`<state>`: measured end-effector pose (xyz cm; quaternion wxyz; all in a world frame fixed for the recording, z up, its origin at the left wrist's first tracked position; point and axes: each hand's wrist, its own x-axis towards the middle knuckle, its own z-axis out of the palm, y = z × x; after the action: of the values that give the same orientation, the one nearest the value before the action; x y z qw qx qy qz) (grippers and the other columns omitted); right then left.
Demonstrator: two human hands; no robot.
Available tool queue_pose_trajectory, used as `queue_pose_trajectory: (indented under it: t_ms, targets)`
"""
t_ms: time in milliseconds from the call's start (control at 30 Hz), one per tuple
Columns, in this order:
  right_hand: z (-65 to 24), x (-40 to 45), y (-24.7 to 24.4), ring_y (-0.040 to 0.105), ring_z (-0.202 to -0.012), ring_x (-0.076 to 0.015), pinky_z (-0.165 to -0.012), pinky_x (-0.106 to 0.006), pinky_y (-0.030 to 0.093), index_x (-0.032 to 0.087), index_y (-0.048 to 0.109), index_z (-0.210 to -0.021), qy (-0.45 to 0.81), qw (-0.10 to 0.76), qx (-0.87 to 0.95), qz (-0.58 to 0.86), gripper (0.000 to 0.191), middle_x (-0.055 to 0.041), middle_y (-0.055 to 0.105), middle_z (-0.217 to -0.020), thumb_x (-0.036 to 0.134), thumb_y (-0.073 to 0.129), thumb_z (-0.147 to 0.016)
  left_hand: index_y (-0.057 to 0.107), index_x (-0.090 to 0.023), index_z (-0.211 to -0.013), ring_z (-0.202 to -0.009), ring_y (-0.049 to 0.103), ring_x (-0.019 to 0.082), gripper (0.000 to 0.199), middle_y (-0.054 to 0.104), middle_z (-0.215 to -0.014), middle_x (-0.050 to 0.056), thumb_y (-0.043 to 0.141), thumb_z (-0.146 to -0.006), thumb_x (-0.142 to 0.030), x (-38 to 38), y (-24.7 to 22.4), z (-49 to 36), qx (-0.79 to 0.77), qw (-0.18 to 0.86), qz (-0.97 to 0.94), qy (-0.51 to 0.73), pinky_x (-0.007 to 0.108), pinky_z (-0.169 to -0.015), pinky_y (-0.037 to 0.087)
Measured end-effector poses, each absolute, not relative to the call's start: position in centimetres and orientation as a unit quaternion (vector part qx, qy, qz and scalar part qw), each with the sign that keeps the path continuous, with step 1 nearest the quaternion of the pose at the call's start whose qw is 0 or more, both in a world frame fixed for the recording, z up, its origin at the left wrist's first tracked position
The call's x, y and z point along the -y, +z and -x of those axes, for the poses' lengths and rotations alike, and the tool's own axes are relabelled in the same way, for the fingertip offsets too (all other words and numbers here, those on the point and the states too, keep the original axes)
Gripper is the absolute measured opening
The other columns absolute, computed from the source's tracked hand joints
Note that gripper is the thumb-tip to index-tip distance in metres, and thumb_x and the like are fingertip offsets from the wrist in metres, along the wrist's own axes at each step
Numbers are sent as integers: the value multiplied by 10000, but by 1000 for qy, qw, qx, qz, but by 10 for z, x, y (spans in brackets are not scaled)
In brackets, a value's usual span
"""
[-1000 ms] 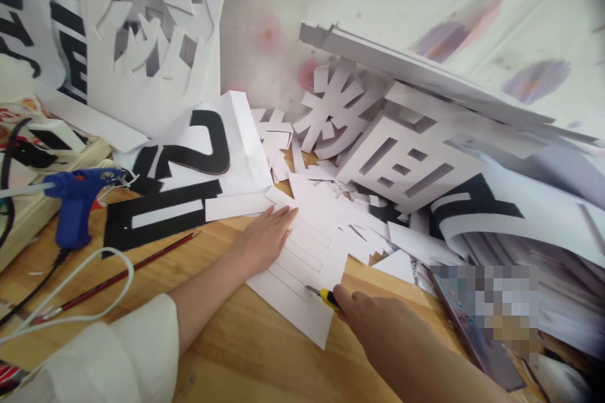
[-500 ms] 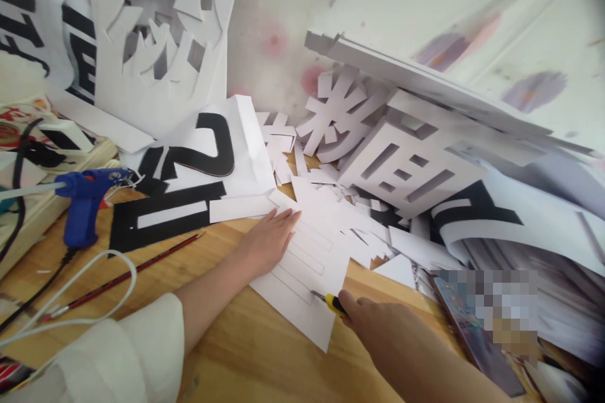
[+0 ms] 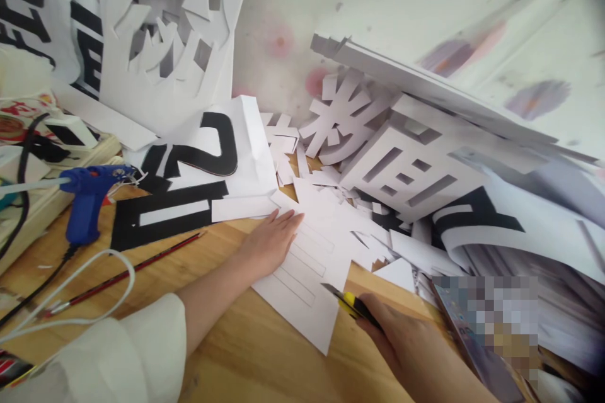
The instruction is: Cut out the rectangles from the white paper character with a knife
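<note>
Head view: A blue glue gun (image 3: 85, 208) stands at the left of the wooden table (image 3: 227, 359), its nozzle end near a black letter cutout (image 3: 127, 227) with a pale bar in its middle. A loop of white cable (image 3: 130, 264) crosses a red-and-black pencil (image 3: 142, 263) lying below. Behind them rises a tall white panel (image 3: 142, 85) with a character cut through it, and a black figure 2 (image 3: 229, 151) rests on white paper. My left hand (image 3: 271, 244), unclenched and grasping nothing, lies palm down with fingers stretched across a white sheet (image 3: 324, 327), which sits flat on the tabletop at center, marked with narrow drawn rectangles. Just beyond its far side are paper scraps (image 3: 371, 236). My right hand (image 3: 397, 332) is closed around a yellow-and-black utility knife (image 3: 350, 303), blade pointing at the outlines; I cannot tell whether its tip touches the surface. Behind, a thick white character (image 3: 401, 204) leans among other cutouts, and at far right a flat-screened device (image 3: 458, 318) lies partly blurred out.
</note>
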<state>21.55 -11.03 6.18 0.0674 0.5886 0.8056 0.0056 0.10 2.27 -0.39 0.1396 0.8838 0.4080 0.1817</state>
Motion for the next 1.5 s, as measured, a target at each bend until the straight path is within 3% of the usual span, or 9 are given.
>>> queue_pose_trajectory:
  t_ms: [100,600,733,867,1067,1300,1500]
  targets:
    - [-206,107,63,664,-559,-170,-417,-233,400,202,544,-851,-69,97,-787,-605,63,23,686,-665,143,523,-845,314,-117,-1360,-1323,306,153,420,428,-1392,102,240,-955,-203,-22,-3,-1,-409,137,-883,183,346,-1113,145]
    - [-192,100,52,666,-609,-182,-470,-252,390,206,544,-873,-94,121,-777,-611,86,-8,689,-714,142,487,-867,304,-122,-1362,-1323,302,138,416,424,-1398,83,247,-957,-203,-23,-3,-2,-414,131,-884,176,333,-1112,146]
    - [-185,96,56,656,-556,-185,-400,-259,280,201,529,-867,-52,180,-788,-586,87,-9,669,-686,129,480,-865,302,-122,-1361,-1324,300,145,416,421,-1399,86,242,-957,-198,-22,-4,-2,-412,127,-885,177,341,-1111,151]
    - [-178,94,61,630,-498,-200,-375,-289,167,185,538,-935,12,242,-811,-533,203,-34,646,-689,43,485,-799,309,-112,-1358,-1324,302,158,416,424,-1395,100,245,-955,-193,-22,-4,-3,-409,125,-886,178,348,-1110,153]
    - [-168,90,75,609,-465,-176,-352,-291,130,173,549,-954,12,300,-808,-507,314,-30,629,-650,-4,549,-695,304,-124,-1359,-1324,304,156,420,424,-1396,93,254,-946,-184,-23,-4,-1,-408,129,-887,176,357,-1108,166]
    - [-178,88,73,585,-413,-162,-328,-281,118,172,531,-916,-1,270,-811,-519,185,-9,607,-574,65,541,-765,308,-109,-1361,-1325,299,155,426,415,-1403,92,260,-945,-181,-24,-3,2,-404,135,-887,177,359,-1110,168]
    - [-185,93,74,561,-405,-148,-336,-276,130,167,523,-930,5,285,-814,-506,340,15,574,-557,-35,549,-658,309,-127,-1358,-1323,303,156,424,423,-1397,90,258,-941,-186,-24,-3,2,-402,147,-886,179,362,-1108,167]
